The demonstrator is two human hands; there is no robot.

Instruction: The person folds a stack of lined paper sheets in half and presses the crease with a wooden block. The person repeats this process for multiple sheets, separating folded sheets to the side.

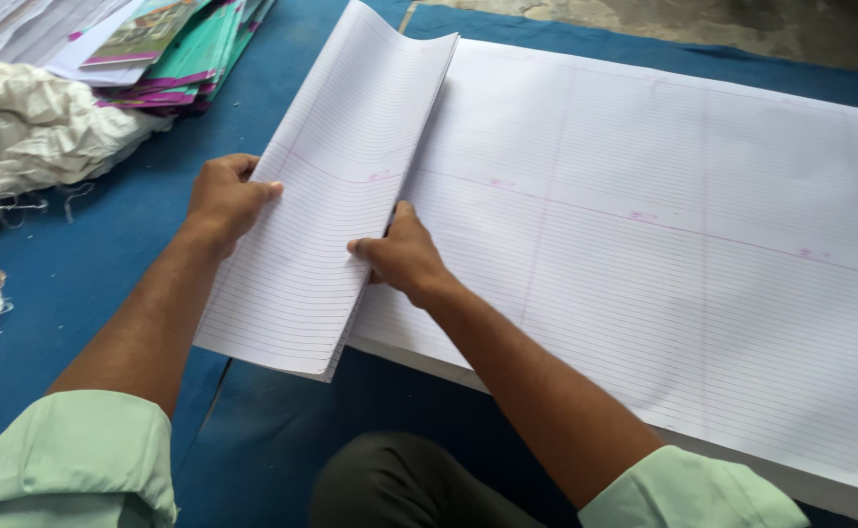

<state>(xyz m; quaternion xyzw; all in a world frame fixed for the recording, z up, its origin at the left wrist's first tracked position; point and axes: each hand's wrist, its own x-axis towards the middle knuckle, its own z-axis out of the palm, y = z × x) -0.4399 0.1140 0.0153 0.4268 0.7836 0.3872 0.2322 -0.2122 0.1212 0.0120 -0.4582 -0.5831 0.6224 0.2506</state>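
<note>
Folding step: left hand (225, 196) gripping folded sheets (336, 210) at outer edge, right hand (400, 256) pinching fold edge, on big ruled stack (664, 264). Next, likely pressing crease flat.

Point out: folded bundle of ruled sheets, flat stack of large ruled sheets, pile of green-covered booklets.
folded bundle of ruled white sheets (326, 210), head view, middle of its top page.
flat stack of large ruled white sheets (664, 264), head view, bare top sheet.
pile of green-covered booklets (189, 54), head view, top covers.

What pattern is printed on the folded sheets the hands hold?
Fine ruled lines on white folded sheets, best in the head view.
</note>
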